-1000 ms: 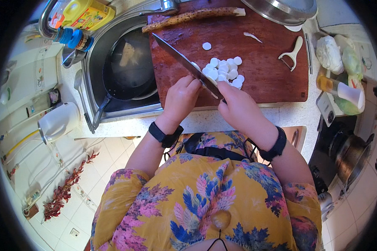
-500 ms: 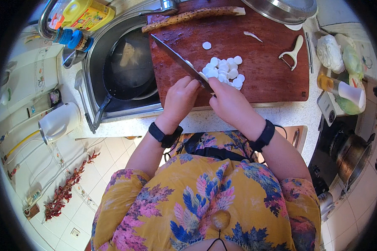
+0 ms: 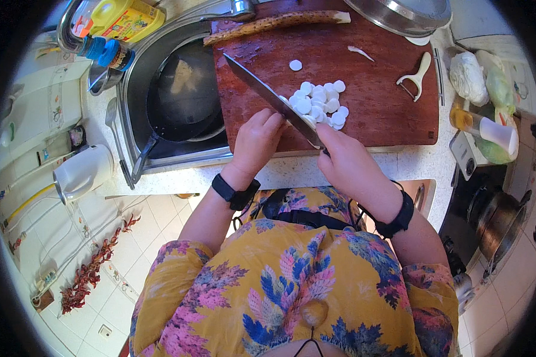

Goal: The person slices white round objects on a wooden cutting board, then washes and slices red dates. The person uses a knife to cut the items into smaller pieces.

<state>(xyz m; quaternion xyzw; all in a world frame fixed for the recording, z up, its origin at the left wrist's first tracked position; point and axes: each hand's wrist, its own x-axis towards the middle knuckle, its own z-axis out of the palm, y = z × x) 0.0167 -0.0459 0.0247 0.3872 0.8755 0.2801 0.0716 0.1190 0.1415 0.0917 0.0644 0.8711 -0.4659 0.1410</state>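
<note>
My right hand (image 3: 350,153) is wrapped round the handle of a kitchen knife (image 3: 259,86), its long blade slanting up and left over the cutting board (image 3: 375,77). Against the near side of the blade, my left hand (image 3: 258,138) is closed with bent fingers at the board's front edge; whatever they hold is hidden. Just beyond the blade lies a heap of round white slices (image 3: 319,102), and one slice (image 3: 295,65) sits apart behind it. Along the board's back edge rests a long brown-skinned yam (image 3: 280,26), its right end white.
A white peeler (image 3: 423,76) and a peel strip (image 3: 361,53) lie on the board. Left of it, a black frying pan (image 3: 181,89) stands in the sink (image 3: 138,113). A steel pan (image 3: 399,18) stands back right; bags, a bottle (image 3: 482,126) and a phone (image 3: 462,156) lie rightward.
My right hand and the knife have moved right and slightly toward me, with the blade's tip shifting right. My left hand stays nearly in place.
</note>
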